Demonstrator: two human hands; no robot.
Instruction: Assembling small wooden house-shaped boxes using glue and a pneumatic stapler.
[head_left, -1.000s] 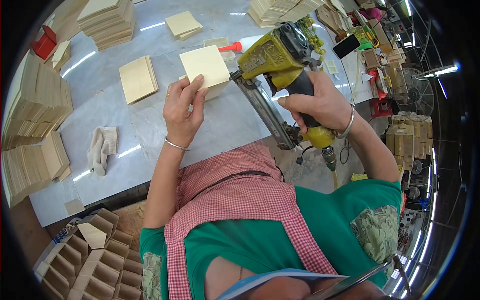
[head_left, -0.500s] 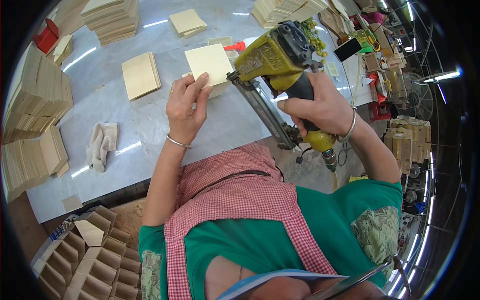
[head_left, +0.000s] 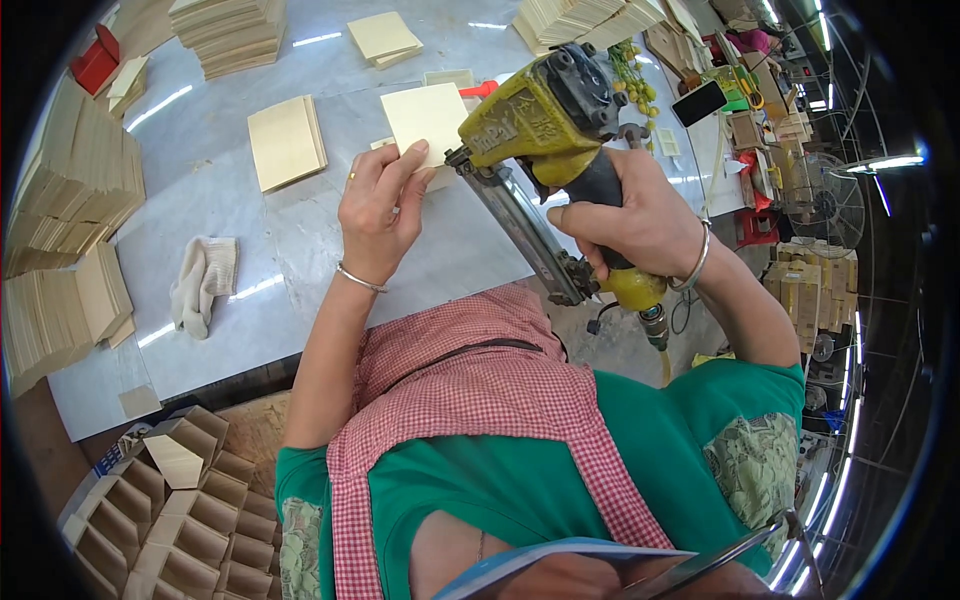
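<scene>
The left hand [head_left: 380, 215] pinches the near edge of a pale wooden piece [head_left: 424, 112], which sits just beyond that hand. The right hand [head_left: 645, 215] wraps around the handle of a yellow nail gun [head_left: 515, 125], whose tip is right by the piece. A white glove [head_left: 206, 285] lies left of the left hand on the tabletop [head_left: 300, 235].

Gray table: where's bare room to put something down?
Between the white glove and left hand; also between the low panel stack and the tall stacks on the left. It's crowded at those tall stacks and around the nail gun and pale wooden piece.
</scene>
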